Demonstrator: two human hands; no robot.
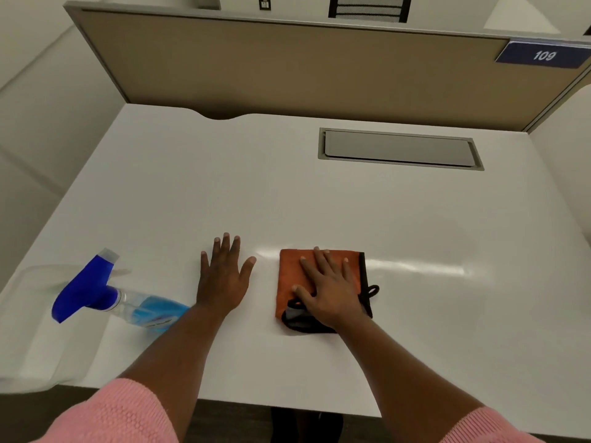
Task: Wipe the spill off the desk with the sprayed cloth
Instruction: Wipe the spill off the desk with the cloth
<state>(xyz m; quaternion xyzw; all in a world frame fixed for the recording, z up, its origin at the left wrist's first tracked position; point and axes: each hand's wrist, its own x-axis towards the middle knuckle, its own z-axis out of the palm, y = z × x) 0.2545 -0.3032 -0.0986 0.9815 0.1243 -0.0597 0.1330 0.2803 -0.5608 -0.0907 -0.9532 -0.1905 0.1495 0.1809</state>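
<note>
A folded orange cloth point(289, 276) with a black edge and loop lies on the white desk point(287, 193) near its front. My right hand point(329, 290) presses flat on top of the cloth, fingers spread. My left hand point(224, 279) rests flat on the bare desk to the left of the cloth, fingers apart, holding nothing. A spray bottle point(105, 294) with a blue trigger head and blue liquid lies on its side at the left, next to my left wrist. A faint shiny streak point(415, 266) runs right of the cloth; I cannot make out a distinct spill.
A grey cable-tray lid point(398, 148) is set into the desk at the back right. A tan partition panel point(287, 68) walls the far edge, with a blue "109" sign point(543, 55) at its right. The desk's front edge is close to my arms.
</note>
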